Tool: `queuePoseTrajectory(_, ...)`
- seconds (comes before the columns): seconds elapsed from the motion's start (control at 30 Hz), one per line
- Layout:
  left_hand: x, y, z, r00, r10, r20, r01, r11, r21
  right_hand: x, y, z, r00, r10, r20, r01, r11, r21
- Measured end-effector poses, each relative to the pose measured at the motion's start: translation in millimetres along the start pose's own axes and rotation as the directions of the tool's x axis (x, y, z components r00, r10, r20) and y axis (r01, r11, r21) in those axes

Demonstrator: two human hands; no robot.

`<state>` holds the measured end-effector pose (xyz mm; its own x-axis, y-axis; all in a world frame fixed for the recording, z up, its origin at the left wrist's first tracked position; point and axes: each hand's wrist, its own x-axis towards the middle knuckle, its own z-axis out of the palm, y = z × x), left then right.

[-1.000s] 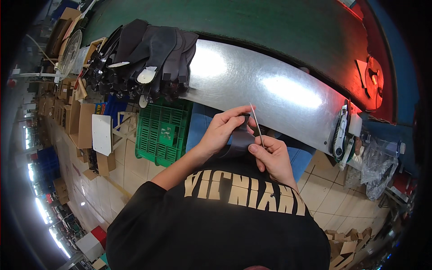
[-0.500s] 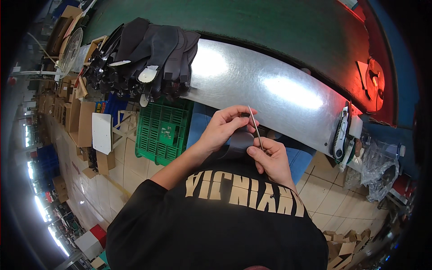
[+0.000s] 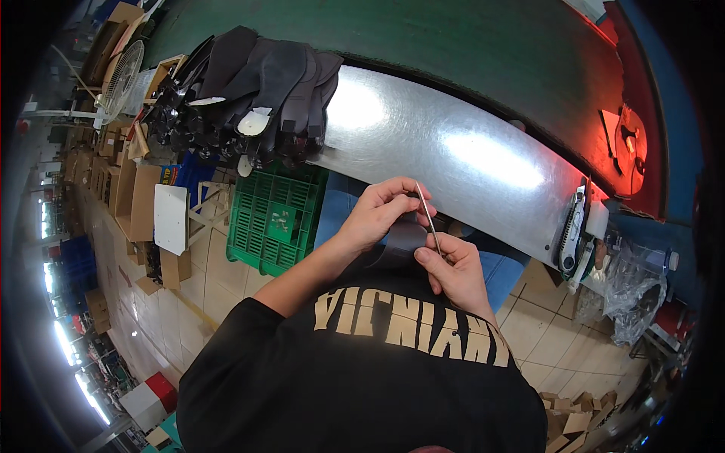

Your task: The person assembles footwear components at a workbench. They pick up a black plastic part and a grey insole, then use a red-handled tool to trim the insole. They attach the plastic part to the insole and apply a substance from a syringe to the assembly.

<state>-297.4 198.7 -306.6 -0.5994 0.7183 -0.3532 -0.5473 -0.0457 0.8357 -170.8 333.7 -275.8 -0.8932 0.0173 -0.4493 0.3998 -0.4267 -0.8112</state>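
Note:
My left hand point(image 3: 376, 217) is closed, thumb against fingers, on the upper end of a dark grey, flexible flat piece point(image 3: 405, 237). The piece curves down in front of my black shirt. Between the thumb and fingers of my right hand point(image 3: 458, 266) is a thin, pointed metal tool point(image 3: 428, 215). Its tip reaches up beside my left fingertips; whether it touches the piece there, I cannot tell. A heap of similar dark pieces point(image 3: 283, 79) lies at the left end of the shiny metal work surface point(image 3: 423, 121).
A green plastic crate point(image 3: 276, 219) stands on the floor, left of my knees. On the metal surface's right end lie a utility knife point(image 3: 572, 226) and a clear plastic bag point(image 3: 634, 291) hangs near it. Beyond runs a green belt point(image 3: 453, 38). Cardboard boxes point(image 3: 578, 419) sit lower right.
The view has shifted very slightly. Both hands keep nearly the same pose and hold, with a small movement of my left fingertips around the tool's tip.

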Motion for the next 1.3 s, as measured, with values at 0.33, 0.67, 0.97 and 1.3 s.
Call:
queuePoseTrajectory(0.33,-4.9,-1.0,-9.0,0.998,-0.057,0.029,0.059,0.995,-0.081,2.5,-1.2,8.3,0.996,-0.072,0.05,0.079,0.982,-0.173)
queuePoseTrajectory(0.67,-24.4,1.7,8.4,0.981,-0.042,0.189,0.063,0.992,-0.107,-2.2,0.2,14.1,0.992,-0.115,-0.054,0.111,0.99,-0.085)
queuePoseTrajectory(0.97,-47.3,-0.3,-4.2,0.964,-0.053,0.262,0.025,0.994,0.109,-35.0,10.5,28.7,0.93,-0.288,-0.228,0.235,0.943,-0.234)
queuePoseTrajectory(1.3,-65.7,12.4,-3.1,0.926,-0.053,0.374,0.012,0.994,0.109,-54.8,-8.4,22.6,0.995,-0.083,-0.046,0.072,0.975,-0.209)
